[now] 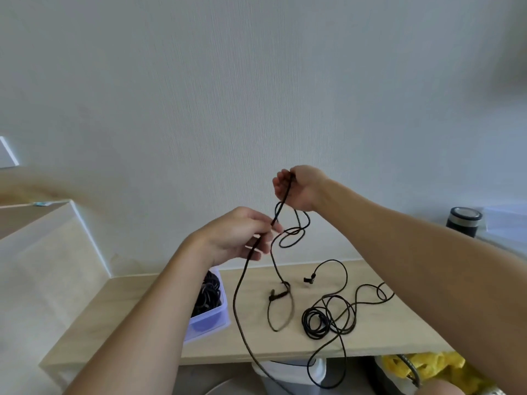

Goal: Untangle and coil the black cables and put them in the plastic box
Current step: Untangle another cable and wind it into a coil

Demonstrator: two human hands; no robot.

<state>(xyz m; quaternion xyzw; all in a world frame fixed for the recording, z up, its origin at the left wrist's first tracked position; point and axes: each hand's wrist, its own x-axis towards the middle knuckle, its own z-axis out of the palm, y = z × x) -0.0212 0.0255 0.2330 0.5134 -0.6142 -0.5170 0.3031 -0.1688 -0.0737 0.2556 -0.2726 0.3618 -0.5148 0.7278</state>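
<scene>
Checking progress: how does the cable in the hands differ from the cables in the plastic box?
The held cable hangs loosely looped in the air between the left hand and right hand; the boxed cables lie tightly coiled. The held cable trails past the table edge; the boxed cables sit inside the plastic box. Both are black.

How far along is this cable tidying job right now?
Done: coiled cables sit in the plastic box. In hand: the left hand and right hand hold one black cable up, looped, trailing to the table. Left: coiling it, then the tangled cable lying on the table.
</scene>
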